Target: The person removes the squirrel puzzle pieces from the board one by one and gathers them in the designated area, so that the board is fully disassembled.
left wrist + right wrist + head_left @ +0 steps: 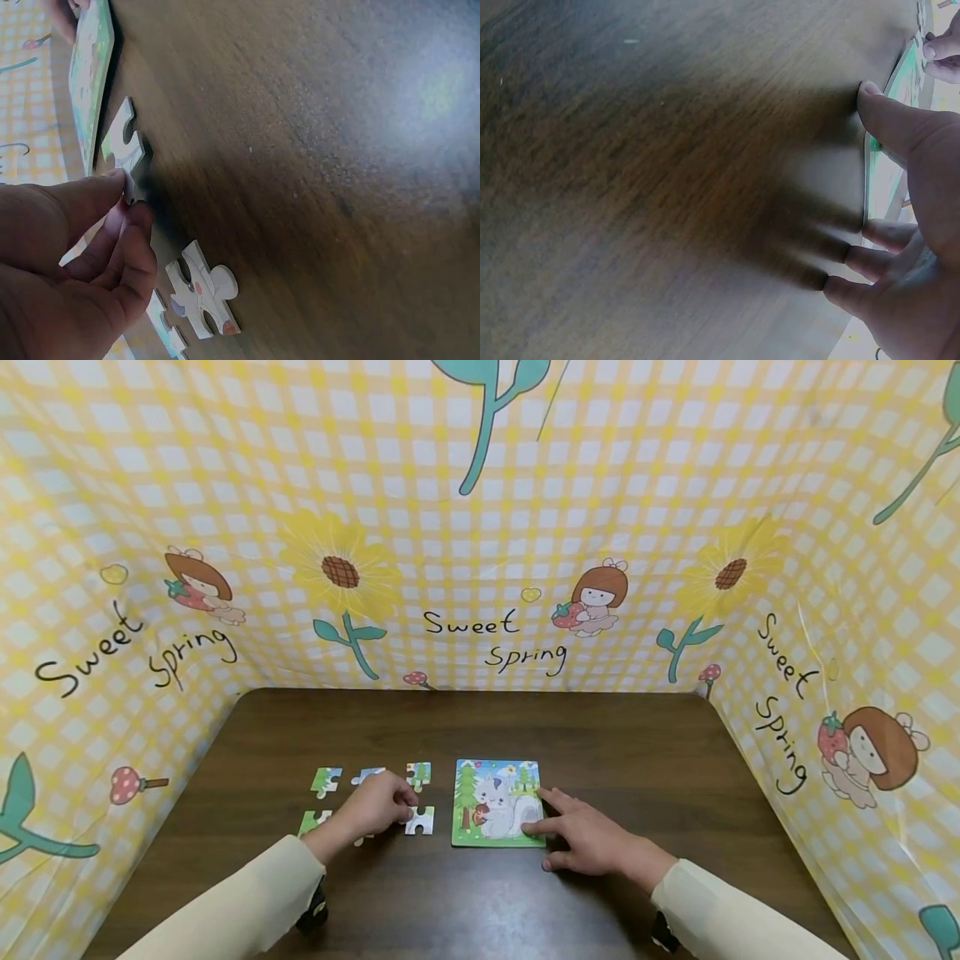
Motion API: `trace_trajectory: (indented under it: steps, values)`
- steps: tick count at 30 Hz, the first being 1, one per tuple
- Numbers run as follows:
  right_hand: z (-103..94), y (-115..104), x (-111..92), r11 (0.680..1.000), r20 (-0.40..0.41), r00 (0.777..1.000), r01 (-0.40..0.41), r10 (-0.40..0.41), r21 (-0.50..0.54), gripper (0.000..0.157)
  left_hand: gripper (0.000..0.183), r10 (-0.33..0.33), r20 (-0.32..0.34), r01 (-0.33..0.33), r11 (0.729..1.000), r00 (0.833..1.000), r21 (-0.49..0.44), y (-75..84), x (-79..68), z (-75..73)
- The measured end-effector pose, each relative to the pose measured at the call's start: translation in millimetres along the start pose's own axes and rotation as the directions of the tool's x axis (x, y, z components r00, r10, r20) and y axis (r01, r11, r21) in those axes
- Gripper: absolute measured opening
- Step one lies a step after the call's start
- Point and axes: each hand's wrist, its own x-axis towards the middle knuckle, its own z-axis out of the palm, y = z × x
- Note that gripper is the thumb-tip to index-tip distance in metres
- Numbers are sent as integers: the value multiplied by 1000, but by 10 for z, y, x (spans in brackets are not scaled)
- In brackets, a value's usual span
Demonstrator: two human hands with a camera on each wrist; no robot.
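My left hand [367, 814] pinches a jigsaw puzzle piece [422, 822] between thumb and fingertips. In the left wrist view this piece [124, 142] tilts up near the table, and another jigsaw piece [204, 291] lies flat below the hand. A square puzzle board [480, 837] with a squirrel picture lies right of the pieces. My right hand [588, 835] spreads along the board's right side, with some fingertips over its edge and the thumb on the table. In the right wrist view, the right hand's fingers [870, 264] are extended.
More jigsaw pieces lie in rows on the left, such as a green one [325, 781] and one with a tree [420, 772]; the left hand partly covers others. The brown wooden table [600, 735] is enclosed by yellow checked cloth [480, 543] at back and sides.
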Motion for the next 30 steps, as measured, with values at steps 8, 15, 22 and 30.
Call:
trace_trajectory:
  steps: [8, 15, 22, 30]
  values:
    - [-3, -4, 34, 999, -6, 1000, 16, -16, -37, 56, 8, -74, -23, 76, 994, 997, 84, 86, -8, 6]
    - [10, -36, 51, 998, -8, 1000, 18, -18, -61, 56, 12, -117, -27, 119, 987, 993, 110, 107, -30, 26]
    - [-10, -74, 37, 995, -17, 998, 54, -56, -87, 55, 12, -56, -35, 59, 994, 998, 88, 159, -30, 13]
    - [-33, -192, 116, 982, -61, 988, 131, -140, -133, 55, 13, 57, 82, -56, 998, 995, -14, 375, 98, 70]
